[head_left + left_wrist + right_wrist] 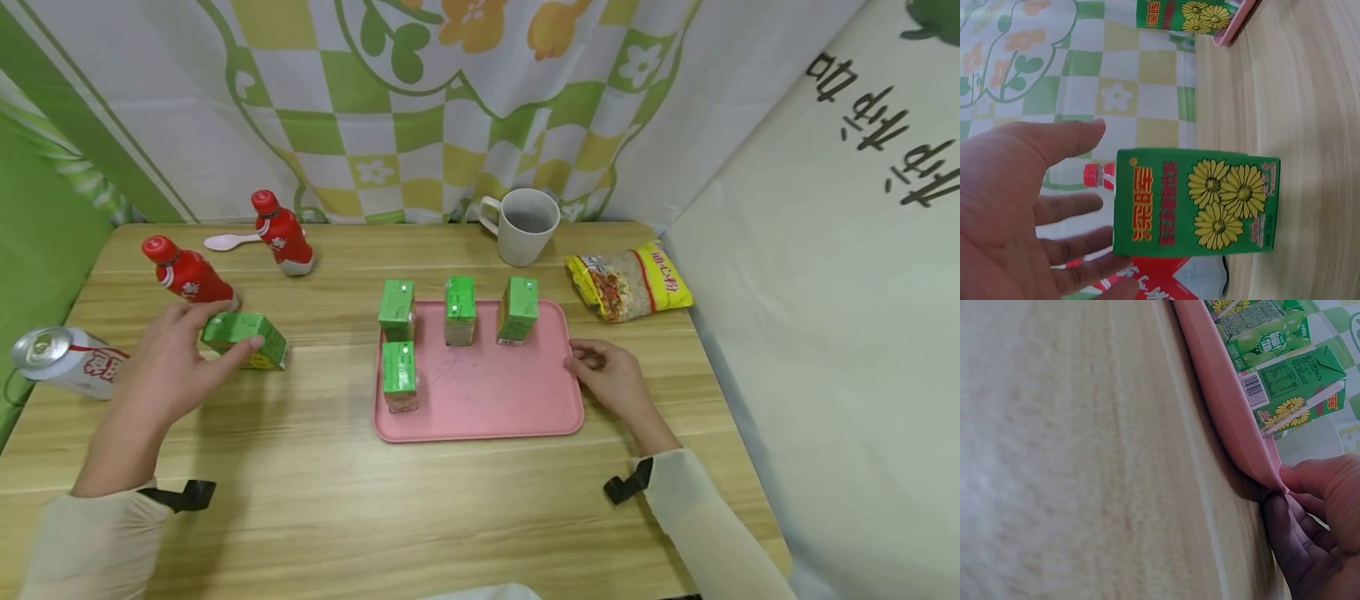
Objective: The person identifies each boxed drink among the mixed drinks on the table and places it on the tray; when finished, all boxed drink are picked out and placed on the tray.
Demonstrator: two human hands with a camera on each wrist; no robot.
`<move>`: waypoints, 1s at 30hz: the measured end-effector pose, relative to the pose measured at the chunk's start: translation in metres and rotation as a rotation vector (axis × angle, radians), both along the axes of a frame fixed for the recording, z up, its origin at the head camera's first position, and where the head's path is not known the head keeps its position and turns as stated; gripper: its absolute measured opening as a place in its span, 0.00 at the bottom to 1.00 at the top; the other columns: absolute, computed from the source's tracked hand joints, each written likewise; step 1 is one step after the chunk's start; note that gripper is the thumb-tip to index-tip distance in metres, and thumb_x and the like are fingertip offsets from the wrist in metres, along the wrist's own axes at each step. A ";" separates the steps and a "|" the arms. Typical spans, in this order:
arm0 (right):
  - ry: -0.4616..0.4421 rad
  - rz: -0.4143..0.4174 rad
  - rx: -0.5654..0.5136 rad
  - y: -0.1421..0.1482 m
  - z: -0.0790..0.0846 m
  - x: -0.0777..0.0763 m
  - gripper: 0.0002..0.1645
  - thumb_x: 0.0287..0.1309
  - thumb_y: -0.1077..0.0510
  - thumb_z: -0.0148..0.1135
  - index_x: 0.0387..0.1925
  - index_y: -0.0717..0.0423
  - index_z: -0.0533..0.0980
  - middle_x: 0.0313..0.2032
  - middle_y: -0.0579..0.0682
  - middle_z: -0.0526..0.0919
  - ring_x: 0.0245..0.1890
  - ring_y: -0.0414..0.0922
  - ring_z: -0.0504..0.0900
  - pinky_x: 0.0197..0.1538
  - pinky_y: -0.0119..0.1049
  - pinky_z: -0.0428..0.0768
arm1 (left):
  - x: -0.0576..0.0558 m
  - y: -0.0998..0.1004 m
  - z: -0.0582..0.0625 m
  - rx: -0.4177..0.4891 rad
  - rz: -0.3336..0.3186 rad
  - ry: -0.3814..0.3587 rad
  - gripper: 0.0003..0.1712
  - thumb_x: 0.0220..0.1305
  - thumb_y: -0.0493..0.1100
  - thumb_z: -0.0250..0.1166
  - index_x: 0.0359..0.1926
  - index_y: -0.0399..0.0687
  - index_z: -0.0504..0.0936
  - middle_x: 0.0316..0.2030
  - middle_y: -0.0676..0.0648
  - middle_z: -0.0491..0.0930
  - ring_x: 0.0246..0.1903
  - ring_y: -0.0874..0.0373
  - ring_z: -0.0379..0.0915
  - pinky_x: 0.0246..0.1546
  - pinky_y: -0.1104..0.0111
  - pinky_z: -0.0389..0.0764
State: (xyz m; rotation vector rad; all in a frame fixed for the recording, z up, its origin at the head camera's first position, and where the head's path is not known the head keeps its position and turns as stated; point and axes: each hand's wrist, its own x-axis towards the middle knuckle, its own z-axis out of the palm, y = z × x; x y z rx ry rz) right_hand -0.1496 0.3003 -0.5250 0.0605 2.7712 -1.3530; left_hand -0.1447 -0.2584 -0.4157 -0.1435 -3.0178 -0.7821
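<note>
At the table's left, my left hand (168, 367) is around the top of a green drink carton (243, 340), with thumb and fingers spread apart. In the left wrist view the thumb stands clear of the carton (1197, 203), and some fingertips lie at or behind its top edge; contact is unclear. My right hand (611, 379) pinches the right rim of a pink tray (495, 400) between thumb and fingers, as the right wrist view of the tray rim (1235, 406) shows. Several green drink cartons (460, 310) stand upright on the tray, along its back and left side.
Two red bottles (197, 275) stand behind the left hand, near a pink spoon (228, 242). A white can (71, 362) is at the far left. Behind the tray are a grey mug (527, 227) and a yellow food packet (630, 282). A curtain (420, 125) hangs along the back edge.
</note>
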 end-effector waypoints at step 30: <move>0.003 0.005 -0.004 0.003 -0.002 0.001 0.22 0.66 0.54 0.68 0.58 0.59 0.81 0.45 0.54 0.86 0.42 0.48 0.85 0.42 0.34 0.82 | -0.009 0.014 -0.008 -0.051 0.127 -0.079 0.42 0.63 0.63 0.67 0.64 0.35 0.72 0.55 0.27 0.64 0.42 0.35 0.65 0.28 0.54 0.68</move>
